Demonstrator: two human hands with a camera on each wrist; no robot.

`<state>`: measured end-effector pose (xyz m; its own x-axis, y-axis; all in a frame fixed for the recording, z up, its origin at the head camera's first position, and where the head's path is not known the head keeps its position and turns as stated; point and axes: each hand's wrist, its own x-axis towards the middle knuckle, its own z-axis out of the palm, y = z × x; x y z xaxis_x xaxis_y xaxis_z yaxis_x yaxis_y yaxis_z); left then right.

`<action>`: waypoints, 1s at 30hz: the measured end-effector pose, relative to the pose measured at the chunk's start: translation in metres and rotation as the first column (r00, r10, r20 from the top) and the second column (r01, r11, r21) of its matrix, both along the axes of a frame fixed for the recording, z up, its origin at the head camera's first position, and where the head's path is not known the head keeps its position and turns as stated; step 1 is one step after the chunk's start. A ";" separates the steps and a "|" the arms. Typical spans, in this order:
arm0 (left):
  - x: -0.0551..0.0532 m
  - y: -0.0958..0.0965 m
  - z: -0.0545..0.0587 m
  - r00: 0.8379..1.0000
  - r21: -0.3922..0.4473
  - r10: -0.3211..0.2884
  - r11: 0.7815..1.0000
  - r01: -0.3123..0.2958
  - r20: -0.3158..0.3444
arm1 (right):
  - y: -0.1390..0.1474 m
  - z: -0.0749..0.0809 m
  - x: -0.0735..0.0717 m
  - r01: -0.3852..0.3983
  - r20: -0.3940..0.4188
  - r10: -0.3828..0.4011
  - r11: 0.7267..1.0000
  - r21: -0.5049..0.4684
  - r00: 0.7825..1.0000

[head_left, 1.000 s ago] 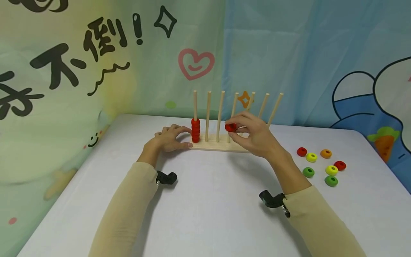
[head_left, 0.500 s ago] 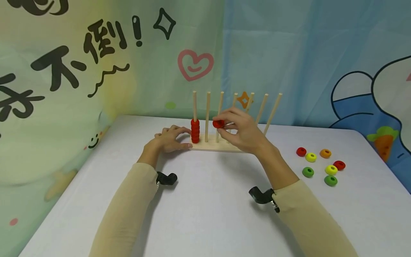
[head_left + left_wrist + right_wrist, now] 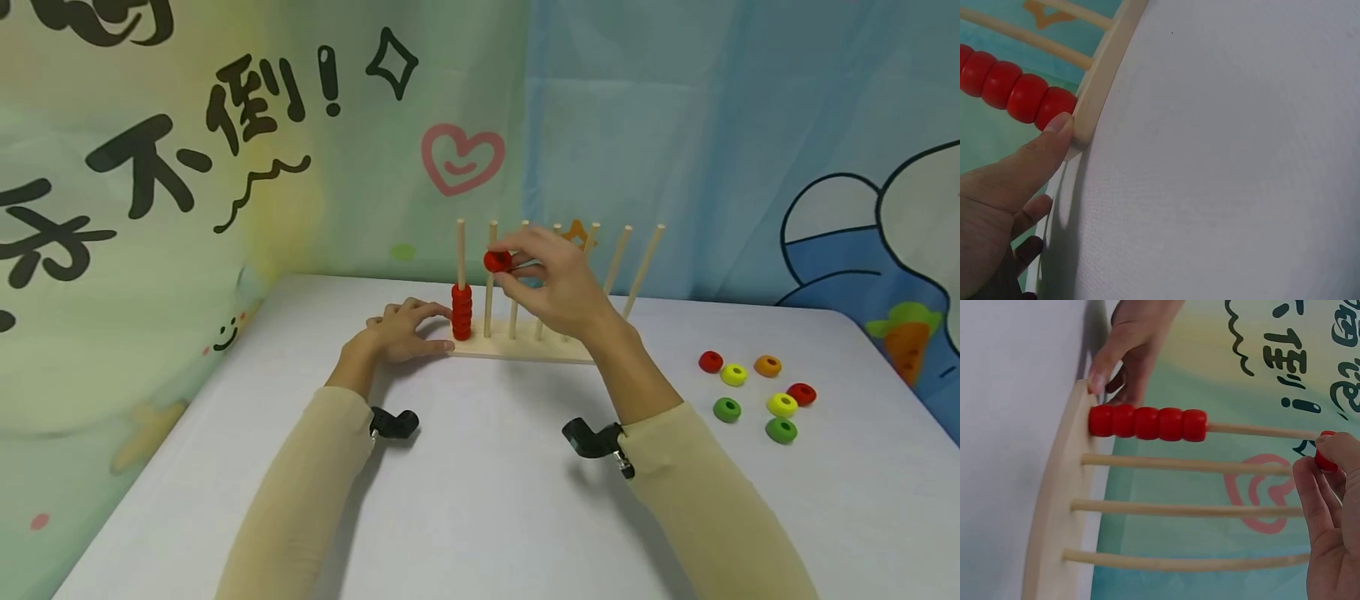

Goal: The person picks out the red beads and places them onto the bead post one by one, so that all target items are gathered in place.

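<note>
A wooden bead stand [image 3: 517, 347] with several upright pegs stands toward the table's far side. Its leftmost peg carries a stack of several red beads [image 3: 461, 312], reaching about halfway up. My left hand [image 3: 407, 330] steadies the stand's left end, thumb at the front of the base and fingers toward the back; in the left wrist view the thumb [image 3: 1054, 134] lies against the base beside the lowest bead. Thumb and fingertips of my right hand [image 3: 558, 279] pinch a single red bead [image 3: 497, 262], raised near the top of the left pegs. The right wrist view shows this bead [image 3: 1324, 452] close to the leftmost peg's tip.
On the right of the white table [image 3: 480, 500] lie loose beads: a red bead [image 3: 710, 361], an orange bead [image 3: 767, 366], a yellow bead [image 3: 782, 405], a green bead [image 3: 782, 430] and several others. A printed cloth backdrop [image 3: 637, 108] hangs behind the table.
My right hand has moved left and upward with the red bead, from the middle pegs to the left ones. The left hand stays at the stand's end.
</note>
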<state>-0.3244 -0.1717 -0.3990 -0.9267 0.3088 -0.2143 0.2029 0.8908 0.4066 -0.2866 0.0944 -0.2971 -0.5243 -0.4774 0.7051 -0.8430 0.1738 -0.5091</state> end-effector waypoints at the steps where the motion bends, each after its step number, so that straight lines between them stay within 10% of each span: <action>1: 0.000 0.000 0.001 1.000 0.004 -0.002 1.000 0.002 -0.003 | -0.001 0.002 -0.001 0.001 -0.004 -0.001 1.000 -0.002 1.000; 7: 0.000 0.001 0.001 1.000 -0.006 -0.003 1.000 0.003 -0.016 | -0.005 0.006 -0.013 -0.015 0.013 0.016 1.000 -0.014 1.000; 17: 0.000 -0.001 -0.001 1.000 -0.008 -0.004 1.000 0.004 -0.015 | -0.023 0.028 0.014 0.002 0.036 -0.002 1.000 -0.006 0.999; 30: 0.000 0.000 -0.001 1.000 0.003 -0.001 1.000 0.001 -0.006 | -0.033 0.010 -0.017 0.105 0.016 -0.104 0.994 -0.043 0.994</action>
<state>-0.3240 -0.1713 -0.4004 -0.9276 0.3103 -0.2079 0.2059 0.8893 0.4084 -0.3034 0.0615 -0.2874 -0.5793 -0.3884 0.7167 -0.8144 0.2378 -0.5294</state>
